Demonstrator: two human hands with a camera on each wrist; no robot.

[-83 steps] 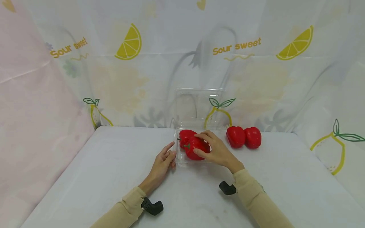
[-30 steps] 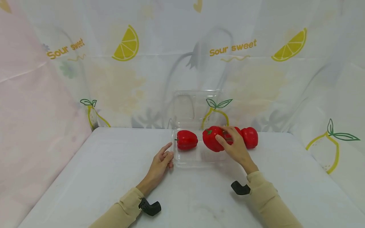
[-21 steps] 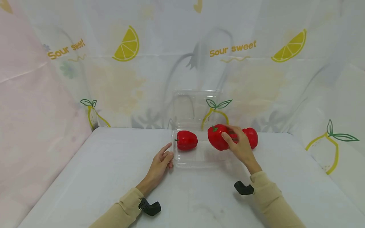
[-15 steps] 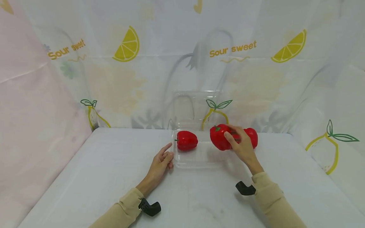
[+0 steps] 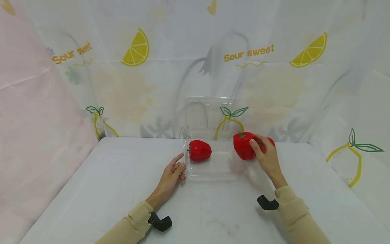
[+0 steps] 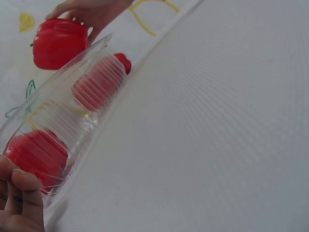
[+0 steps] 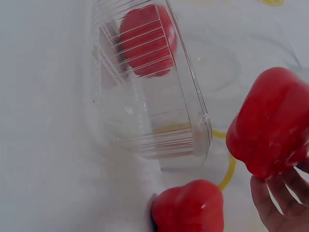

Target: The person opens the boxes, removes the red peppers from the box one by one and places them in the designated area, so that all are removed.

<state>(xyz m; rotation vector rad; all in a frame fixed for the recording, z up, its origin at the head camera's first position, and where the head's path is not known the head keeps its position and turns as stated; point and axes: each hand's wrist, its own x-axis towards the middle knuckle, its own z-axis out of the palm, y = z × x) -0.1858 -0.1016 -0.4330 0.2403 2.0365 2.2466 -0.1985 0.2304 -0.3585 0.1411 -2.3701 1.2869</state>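
A red bell pepper [image 5: 243, 145] is in my right hand [image 5: 268, 161], which grips it from the right. It hangs just off the right side of a clear plastic clamshell box [image 5: 219, 163] with its lid [image 5: 198, 115] standing up at the back. Inside the box, on the left, lies another red bell pepper [image 5: 199, 150]. My left hand [image 5: 169, 178] touches the box's left side, index finger extended; in the left wrist view its fingertips [image 6: 26, 180] rest against the box wall. More red pepper [image 5: 271, 142] shows behind my right hand, mostly hidden.
A loose red bell pepper [image 7: 190, 208] sits on the table to the right of the box. The white table [image 5: 122, 189] meets a printed cloth backdrop [image 5: 170, 84] close behind the lid. Black wrist devices [image 5: 161, 222] sit on both sleeves.
My right hand has lifted the second bell pepper out of the box and carried it right, past the box's right side. The left hand stays at the box's left side.
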